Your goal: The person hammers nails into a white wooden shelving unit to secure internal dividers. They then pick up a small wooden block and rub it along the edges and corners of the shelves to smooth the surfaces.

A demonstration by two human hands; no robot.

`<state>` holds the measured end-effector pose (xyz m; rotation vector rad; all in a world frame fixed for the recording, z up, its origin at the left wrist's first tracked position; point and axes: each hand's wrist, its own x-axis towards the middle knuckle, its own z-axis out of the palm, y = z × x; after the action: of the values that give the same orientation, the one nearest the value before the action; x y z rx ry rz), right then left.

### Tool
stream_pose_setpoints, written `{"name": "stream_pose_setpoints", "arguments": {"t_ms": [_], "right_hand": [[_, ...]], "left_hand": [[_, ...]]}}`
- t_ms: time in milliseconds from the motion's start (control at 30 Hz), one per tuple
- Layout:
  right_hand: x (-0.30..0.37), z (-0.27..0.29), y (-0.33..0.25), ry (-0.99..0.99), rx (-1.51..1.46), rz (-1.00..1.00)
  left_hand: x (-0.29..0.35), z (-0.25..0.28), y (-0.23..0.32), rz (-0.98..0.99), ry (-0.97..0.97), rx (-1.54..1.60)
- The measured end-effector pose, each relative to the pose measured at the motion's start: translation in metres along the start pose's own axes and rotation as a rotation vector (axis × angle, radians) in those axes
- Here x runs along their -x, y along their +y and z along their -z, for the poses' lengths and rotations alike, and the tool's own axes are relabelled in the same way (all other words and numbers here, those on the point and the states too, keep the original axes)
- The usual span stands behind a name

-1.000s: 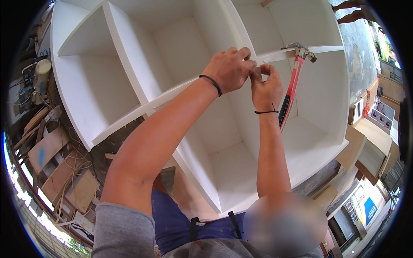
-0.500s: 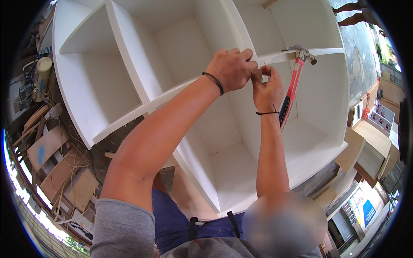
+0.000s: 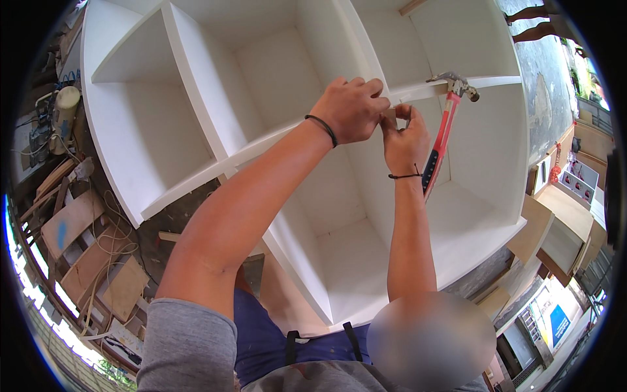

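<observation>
My left hand (image 3: 353, 110) is closed, its fingertips pressed together at the junction of the white cabinet's (image 3: 297, 245) front edges. Close beside it, my right hand (image 3: 406, 138) is closed too, thumb and index finger curled toward the same spot. Whatever sits in the fingers of either hand is too small or too hidden to name. A claw hammer (image 3: 441, 138) with a red and black handle lies just right of my right hand. Its metal head rests over the edge of a cabinet divider (image 3: 496, 81), and the handle hangs toward me.
Open compartments of the cabinet surround both hands. At the left lie wooden boards (image 3: 72, 222), loose cable and a machine (image 3: 65, 104). Wooden box units (image 3: 555, 225) stand at the right. Another person's legs (image 3: 530, 23) show at the top right.
Both hands stay at the same cabinet junction. The right thumb and index finger have shifted slightly, with the index finger a little more curled. The hammer remains on the divider.
</observation>
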<state>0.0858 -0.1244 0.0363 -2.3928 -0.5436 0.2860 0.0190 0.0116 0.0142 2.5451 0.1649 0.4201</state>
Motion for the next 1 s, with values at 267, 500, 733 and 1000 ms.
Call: {"name": "stream_pose_setpoints", "arguments": {"t_ms": [267,500,733,1000], "right_hand": [[-0.001,0.001,0.003,-0.007,-0.032,0.014],[0.000,0.002,-0.002,-0.033,-0.034,-0.031],[-0.001,0.003,0.000,-0.056,-0.055,-0.072],[-0.002,-0.001,0.006,-0.031,-0.038,-0.020]], "left_hand": [[-0.001,0.002,0.000,0.037,-0.008,0.059],[-0.005,0.000,-0.003,0.089,0.060,0.156],[-0.003,0.003,-0.002,0.017,0.007,0.170],[-0.004,0.001,-0.003,0.018,-0.005,0.143]]}}
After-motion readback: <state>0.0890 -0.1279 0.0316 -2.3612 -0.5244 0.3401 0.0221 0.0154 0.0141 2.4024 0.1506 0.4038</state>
